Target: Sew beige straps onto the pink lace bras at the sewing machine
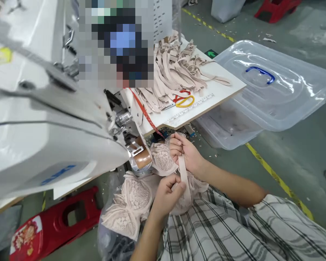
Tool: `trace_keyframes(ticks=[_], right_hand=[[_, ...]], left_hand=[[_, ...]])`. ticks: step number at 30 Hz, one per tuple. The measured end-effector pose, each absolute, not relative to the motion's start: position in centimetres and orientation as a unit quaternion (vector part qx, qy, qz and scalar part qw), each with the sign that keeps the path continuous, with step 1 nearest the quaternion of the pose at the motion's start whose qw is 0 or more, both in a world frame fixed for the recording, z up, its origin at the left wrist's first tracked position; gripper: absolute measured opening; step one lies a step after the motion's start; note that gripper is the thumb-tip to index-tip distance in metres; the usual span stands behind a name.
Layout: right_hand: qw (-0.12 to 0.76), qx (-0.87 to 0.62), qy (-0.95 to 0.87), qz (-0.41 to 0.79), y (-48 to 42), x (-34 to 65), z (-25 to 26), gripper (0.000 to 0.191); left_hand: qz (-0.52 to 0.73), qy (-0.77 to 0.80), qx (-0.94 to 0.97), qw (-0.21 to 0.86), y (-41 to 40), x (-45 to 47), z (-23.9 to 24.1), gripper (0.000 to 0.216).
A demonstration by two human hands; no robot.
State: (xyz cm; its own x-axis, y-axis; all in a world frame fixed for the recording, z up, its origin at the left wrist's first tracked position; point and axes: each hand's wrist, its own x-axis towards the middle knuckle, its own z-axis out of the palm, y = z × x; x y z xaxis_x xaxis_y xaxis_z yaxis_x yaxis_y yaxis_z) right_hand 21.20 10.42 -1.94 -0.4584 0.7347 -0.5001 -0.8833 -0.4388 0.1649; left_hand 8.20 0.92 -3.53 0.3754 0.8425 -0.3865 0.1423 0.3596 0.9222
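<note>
A beige elastic strap (182,167) runs between my two hands above my lap. My right hand (187,154) is closed around its upper part, fingers curled in. Lower down, my left hand (168,194) pinches the same strap, whose loose end hangs past the fingers. Beneath and beside my hands are beige lace bras: one lace cup (163,158) lies left of my right hand. More lace bras (134,197) rest left of my left hand, over a clear plastic bag (105,232). The sewing machine's working end (137,154) is just left of the cups.
The white sewing machine (78,159) fills the left side. A heap of beige straps (176,69) lies on the white table (228,88) with scissors (185,101) and a ruler strip (190,108). A lidded plastic box (282,98) stands right; a red stool (57,228) is lower left.
</note>
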Motion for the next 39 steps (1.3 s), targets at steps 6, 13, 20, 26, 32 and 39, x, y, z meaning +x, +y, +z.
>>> trace_keyframes(ticks=[6,13,20,26,32,39], right_hand=[[0.526,-0.197,0.141,0.815,10.8,22.7,-4.3,0.023],[0.308,-0.297,-0.45,0.784,8.0,25.4,-4.9,0.033],[0.368,-0.382,-0.482,0.698,11.5,24.9,-2.3,0.046],[0.27,-0.317,-0.554,0.721,13.9,21.7,-0.3,0.027],[0.309,-0.353,-0.544,0.696,15.9,18.9,-0.5,0.025],[0.372,-0.353,-0.525,0.678,16.6,17.2,0.1,0.023]], left_hand=[[0.271,0.543,0.494,0.623,1.7,8.7,-2.9,0.035],[0.305,0.574,0.573,0.499,2.4,9.2,-0.6,0.027],[0.366,0.587,0.717,0.082,2.3,6.4,0.5,0.024],[0.31,0.662,0.68,-0.047,2.3,3.6,-0.1,0.026],[0.248,0.66,0.707,0.051,2.0,1.7,0.1,0.035],[0.225,0.623,0.726,0.188,2.8,-0.4,0.3,0.039]])
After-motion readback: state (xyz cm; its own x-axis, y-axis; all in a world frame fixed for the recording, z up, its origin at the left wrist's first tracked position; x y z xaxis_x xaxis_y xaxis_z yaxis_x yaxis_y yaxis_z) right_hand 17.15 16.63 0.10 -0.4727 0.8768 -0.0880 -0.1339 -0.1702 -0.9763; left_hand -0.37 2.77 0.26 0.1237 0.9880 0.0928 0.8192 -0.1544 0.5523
